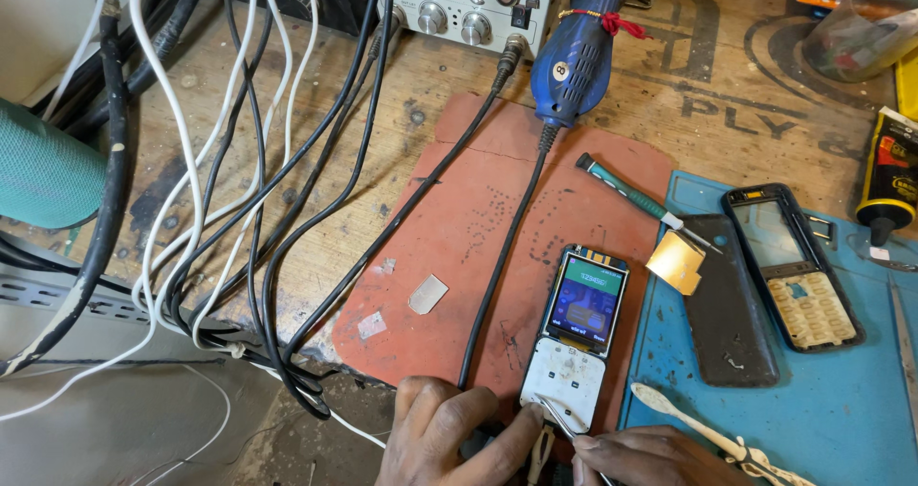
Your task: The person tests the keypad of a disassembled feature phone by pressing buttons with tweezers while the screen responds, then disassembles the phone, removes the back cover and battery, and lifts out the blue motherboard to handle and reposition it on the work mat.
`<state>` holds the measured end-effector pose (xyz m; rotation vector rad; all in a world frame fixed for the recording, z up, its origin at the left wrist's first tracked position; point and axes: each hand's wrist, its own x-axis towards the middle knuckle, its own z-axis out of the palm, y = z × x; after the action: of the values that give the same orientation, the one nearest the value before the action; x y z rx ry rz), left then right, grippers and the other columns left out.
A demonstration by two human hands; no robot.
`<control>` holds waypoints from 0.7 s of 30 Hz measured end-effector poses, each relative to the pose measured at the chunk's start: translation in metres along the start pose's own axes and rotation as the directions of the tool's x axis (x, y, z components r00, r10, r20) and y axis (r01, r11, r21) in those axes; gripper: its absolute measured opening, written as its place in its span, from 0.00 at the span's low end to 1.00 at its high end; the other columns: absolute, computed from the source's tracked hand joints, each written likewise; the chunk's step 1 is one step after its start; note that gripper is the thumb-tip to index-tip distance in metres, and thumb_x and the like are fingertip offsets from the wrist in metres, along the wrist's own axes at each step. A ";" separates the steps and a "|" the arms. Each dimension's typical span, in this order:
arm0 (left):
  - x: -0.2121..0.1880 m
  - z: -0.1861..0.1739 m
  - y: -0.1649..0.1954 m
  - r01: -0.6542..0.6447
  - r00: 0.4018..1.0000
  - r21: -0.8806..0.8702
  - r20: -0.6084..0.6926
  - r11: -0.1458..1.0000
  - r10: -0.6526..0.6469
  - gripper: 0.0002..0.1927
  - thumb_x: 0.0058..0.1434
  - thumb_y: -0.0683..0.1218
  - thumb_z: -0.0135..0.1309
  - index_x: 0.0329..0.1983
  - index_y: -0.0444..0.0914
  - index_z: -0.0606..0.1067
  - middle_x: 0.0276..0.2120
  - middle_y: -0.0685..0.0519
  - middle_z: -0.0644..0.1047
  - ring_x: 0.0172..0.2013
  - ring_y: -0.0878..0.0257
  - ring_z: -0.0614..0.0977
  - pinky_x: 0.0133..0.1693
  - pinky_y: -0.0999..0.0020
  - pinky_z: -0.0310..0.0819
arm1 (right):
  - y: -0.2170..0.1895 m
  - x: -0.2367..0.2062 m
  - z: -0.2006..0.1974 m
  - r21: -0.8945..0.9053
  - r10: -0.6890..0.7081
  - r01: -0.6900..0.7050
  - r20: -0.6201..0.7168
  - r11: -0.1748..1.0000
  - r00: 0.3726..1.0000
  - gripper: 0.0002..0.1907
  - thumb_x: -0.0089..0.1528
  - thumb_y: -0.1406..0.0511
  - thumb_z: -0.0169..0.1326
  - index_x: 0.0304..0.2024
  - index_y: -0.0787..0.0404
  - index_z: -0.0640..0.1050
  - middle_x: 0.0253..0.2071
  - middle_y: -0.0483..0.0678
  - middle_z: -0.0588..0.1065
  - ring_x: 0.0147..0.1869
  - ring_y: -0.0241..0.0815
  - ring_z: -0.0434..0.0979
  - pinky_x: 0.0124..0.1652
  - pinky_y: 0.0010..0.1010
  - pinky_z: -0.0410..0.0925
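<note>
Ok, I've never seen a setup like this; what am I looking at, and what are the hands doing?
One camera on the person's head looks down at a wooden bench. The left hand steadies an opened keypad phone with its screen lit, lying on a red mat. The right hand holds tweezers against the phone's white lower part. On a blue mat lie a dark back cover and a front frame with keypad. A green screwdriver, a blue hot-air tool and cables lie nearby.
</note>
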<state>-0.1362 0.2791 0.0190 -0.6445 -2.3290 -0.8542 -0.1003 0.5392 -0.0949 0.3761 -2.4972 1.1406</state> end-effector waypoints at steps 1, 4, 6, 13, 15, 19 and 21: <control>0.004 0.006 0.003 0.008 1.000 -0.004 0.009 1.000 -0.008 0.19 0.56 0.49 0.67 0.52 0.51 0.82 0.41 0.57 0.72 0.37 0.64 0.75 0.45 0.61 0.69 | 0.018 0.000 -0.010 0.020 -0.028 0.027 0.061 0.999 0.998 0.20 0.51 0.64 0.69 0.45 0.53 0.79 0.34 0.41 0.82 0.40 0.37 0.86 0.44 0.34 0.78; 0.015 0.018 0.002 0.017 0.999 -0.011 0.028 1.000 -0.017 0.19 0.57 0.50 0.67 0.52 0.51 0.82 0.41 0.56 0.72 0.37 0.64 0.75 0.45 0.60 0.68 | 0.076 0.004 -0.048 0.089 -0.099 0.081 0.227 0.993 0.969 0.20 0.54 0.61 0.66 0.49 0.55 0.80 0.36 0.40 0.85 0.44 0.38 0.88 0.49 0.37 0.78; 0.016 0.021 0.005 0.012 1.000 -0.001 0.027 1.000 -0.012 0.19 0.58 0.51 0.66 0.53 0.51 0.82 0.41 0.56 0.72 0.37 0.64 0.75 0.46 0.60 0.68 | 0.103 -0.008 -0.063 0.150 -0.131 0.086 0.324 0.985 0.937 0.20 0.57 0.60 0.64 0.52 0.57 0.80 0.37 0.41 0.87 0.46 0.38 0.86 0.50 0.37 0.79; 0.034 0.046 0.013 -0.002 0.999 -0.014 0.041 1.000 0.003 0.19 0.58 0.50 0.65 0.54 0.50 0.81 0.42 0.56 0.72 0.38 0.63 0.75 0.46 0.59 0.68 | 0.186 -0.038 -0.068 0.202 -0.158 0.075 0.438 0.976 0.885 0.18 0.62 0.62 0.59 0.55 0.58 0.79 0.45 0.49 0.86 0.50 0.41 0.85 0.53 0.39 0.75; 0.041 0.050 0.009 -0.005 0.999 -0.016 0.052 1.000 0.006 0.19 0.58 0.50 0.65 0.54 0.50 0.81 0.41 0.56 0.72 0.38 0.63 0.75 0.46 0.59 0.68 | 0.201 -0.032 -0.069 0.176 -0.167 0.107 0.373 0.979 0.913 0.18 0.62 0.61 0.60 0.55 0.57 0.79 0.45 0.48 0.85 0.50 0.40 0.85 0.54 0.38 0.75; 0.057 0.064 0.005 -0.004 1.000 -0.017 0.027 1.000 0.004 0.19 0.58 0.50 0.65 0.54 0.50 0.81 0.42 0.55 0.72 0.38 0.63 0.75 0.46 0.59 0.68 | 0.208 -0.003 -0.070 0.252 -0.040 -0.147 0.614 0.956 0.788 0.17 0.65 0.64 0.54 0.56 0.59 0.79 0.46 0.50 0.84 0.52 0.43 0.86 0.54 0.41 0.75; 0.064 0.069 0.002 0.008 0.999 -0.019 0.048 1.000 -0.008 0.19 0.58 0.50 0.66 0.54 0.50 0.81 0.42 0.56 0.73 0.39 0.63 0.75 0.46 0.59 0.69 | 0.193 0.006 -0.075 0.160 -0.138 0.078 0.411 0.984 0.901 0.18 0.63 0.60 0.59 0.54 0.57 0.79 0.43 0.47 0.86 0.49 0.39 0.86 0.53 0.38 0.76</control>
<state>-0.2047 0.3434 0.0178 -0.6707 -2.3703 -0.8742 -0.1640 0.7189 -0.1759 0.8756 -2.7156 1.3066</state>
